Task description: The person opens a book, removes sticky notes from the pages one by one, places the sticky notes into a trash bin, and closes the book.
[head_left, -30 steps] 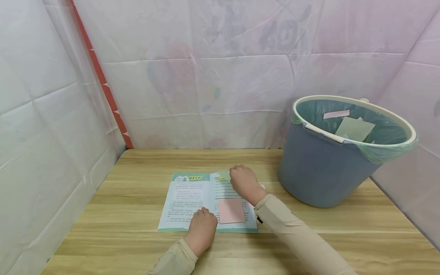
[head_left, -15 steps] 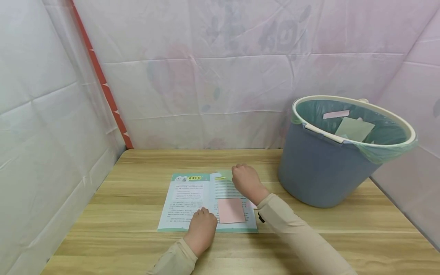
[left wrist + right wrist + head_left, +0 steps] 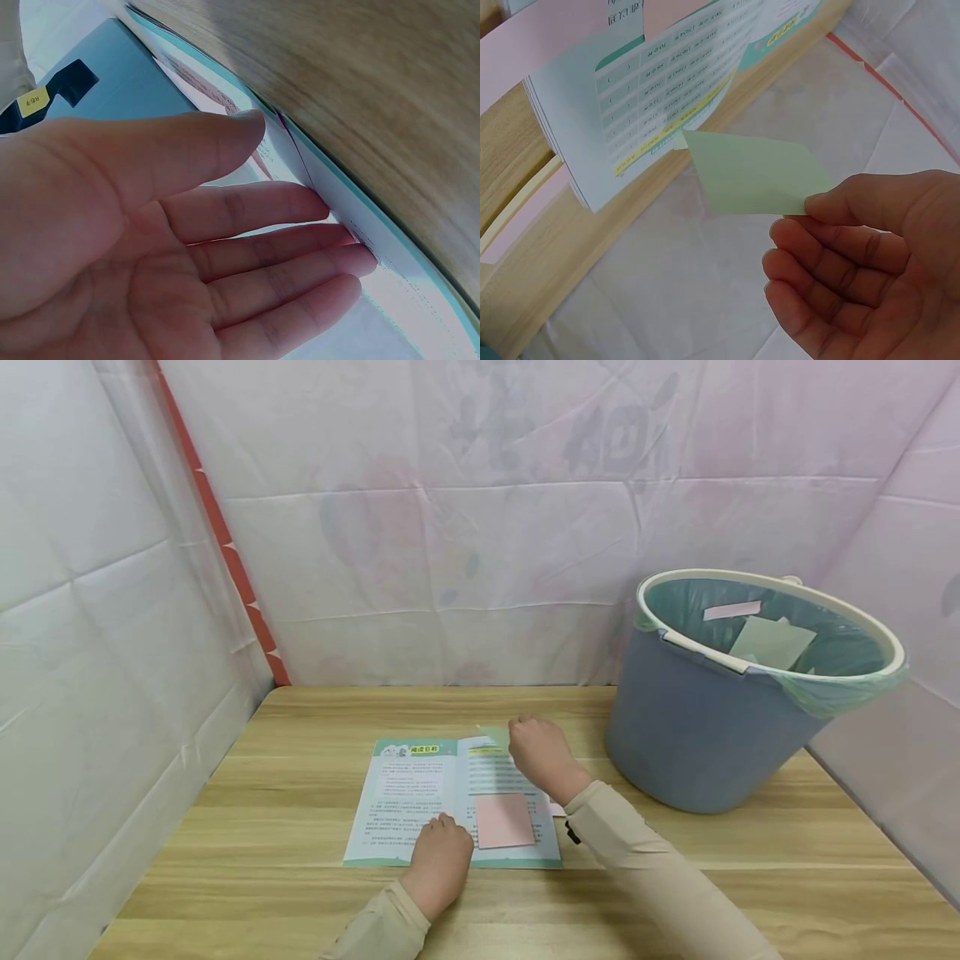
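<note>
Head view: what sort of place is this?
Probably a makeshift recording booth: white sheeting walls in a light wooden table, where an open printed booklet lies beside a blue-grey plastic bucket lined with a green bag.

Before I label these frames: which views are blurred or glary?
Head view: sharp, evenly lit. Left wrist: table smeared, book page washed out by glare beside the left hand. Right wrist: green note crisp in the right hand.
</note>
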Action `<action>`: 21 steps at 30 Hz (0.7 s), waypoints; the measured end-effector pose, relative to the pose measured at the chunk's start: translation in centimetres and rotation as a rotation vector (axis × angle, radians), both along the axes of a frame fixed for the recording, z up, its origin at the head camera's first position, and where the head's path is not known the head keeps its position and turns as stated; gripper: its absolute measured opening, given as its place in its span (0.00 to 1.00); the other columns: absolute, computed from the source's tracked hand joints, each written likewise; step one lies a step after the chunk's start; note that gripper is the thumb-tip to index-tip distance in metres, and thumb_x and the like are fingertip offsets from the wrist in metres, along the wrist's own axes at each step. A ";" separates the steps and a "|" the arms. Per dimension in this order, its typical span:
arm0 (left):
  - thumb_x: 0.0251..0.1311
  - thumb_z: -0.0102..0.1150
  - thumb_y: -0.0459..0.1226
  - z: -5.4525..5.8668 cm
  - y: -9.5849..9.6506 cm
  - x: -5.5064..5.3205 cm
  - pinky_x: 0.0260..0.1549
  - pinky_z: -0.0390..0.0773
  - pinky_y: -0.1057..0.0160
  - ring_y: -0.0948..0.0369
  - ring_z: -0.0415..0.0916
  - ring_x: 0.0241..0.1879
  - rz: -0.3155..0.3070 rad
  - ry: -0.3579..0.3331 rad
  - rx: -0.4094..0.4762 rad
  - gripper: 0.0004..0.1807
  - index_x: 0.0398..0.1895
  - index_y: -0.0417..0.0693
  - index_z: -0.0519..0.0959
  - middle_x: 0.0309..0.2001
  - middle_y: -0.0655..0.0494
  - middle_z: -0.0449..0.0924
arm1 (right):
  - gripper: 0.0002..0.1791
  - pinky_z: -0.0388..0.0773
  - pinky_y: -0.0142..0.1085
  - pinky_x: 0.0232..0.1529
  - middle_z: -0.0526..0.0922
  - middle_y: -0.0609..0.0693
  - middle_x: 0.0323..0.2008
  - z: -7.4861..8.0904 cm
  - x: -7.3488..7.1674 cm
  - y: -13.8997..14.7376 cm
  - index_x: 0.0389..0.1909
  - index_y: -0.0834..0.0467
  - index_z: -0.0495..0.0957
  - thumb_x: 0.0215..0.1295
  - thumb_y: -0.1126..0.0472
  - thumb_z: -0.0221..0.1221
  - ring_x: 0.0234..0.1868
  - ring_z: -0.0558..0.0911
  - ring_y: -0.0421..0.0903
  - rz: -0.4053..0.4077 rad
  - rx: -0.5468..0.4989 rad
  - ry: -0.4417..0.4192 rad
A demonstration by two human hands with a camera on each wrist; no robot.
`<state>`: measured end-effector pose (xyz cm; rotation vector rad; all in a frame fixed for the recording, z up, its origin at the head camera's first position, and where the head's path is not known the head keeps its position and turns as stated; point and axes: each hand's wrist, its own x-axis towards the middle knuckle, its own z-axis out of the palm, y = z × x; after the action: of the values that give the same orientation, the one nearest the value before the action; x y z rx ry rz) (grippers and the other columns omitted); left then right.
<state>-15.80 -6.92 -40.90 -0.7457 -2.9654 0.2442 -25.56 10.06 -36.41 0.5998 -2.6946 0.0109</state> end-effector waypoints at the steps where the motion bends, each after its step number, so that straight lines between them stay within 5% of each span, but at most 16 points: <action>1: 0.55 0.64 0.31 0.0 0.0 0.0 0.43 0.81 0.57 0.46 0.82 0.42 0.000 0.001 -0.004 0.09 0.37 0.33 0.84 0.43 0.37 0.82 | 0.06 0.76 0.37 0.21 0.74 0.53 0.19 0.1 0.0 0.1 0.22 0.65 0.77 0.57 0.72 0.60 0.19 0.75 0.45 -0.002 -0.008 -0.002; 15: 0.54 0.65 0.32 -0.1 0.0 0.0 0.43 0.81 0.56 0.46 0.82 0.42 -0.004 -0.003 0.009 0.10 0.36 0.32 0.83 0.43 0.35 0.82 | 0.06 0.75 0.38 0.18 0.75 0.53 0.20 1.6 0.4 1.3 0.23 0.65 0.76 0.58 0.73 0.59 0.21 0.77 0.48 -0.046 -0.088 -0.045; 21: 0.54 0.65 0.31 -0.1 0.0 0.0 0.43 0.81 0.56 0.45 0.82 0.42 -0.005 -0.001 0.018 0.09 0.36 0.32 0.83 0.42 0.35 0.82 | 0.09 0.71 0.37 0.14 0.72 0.52 0.18 2.0 0.8 2.2 0.20 0.64 0.74 0.57 0.73 0.60 0.17 0.72 0.45 -0.045 -0.106 0.004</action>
<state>-15.77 -6.95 -41.02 -0.7512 -2.9619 0.2174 -24.73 12.27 -34.37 0.5065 -2.6833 0.1390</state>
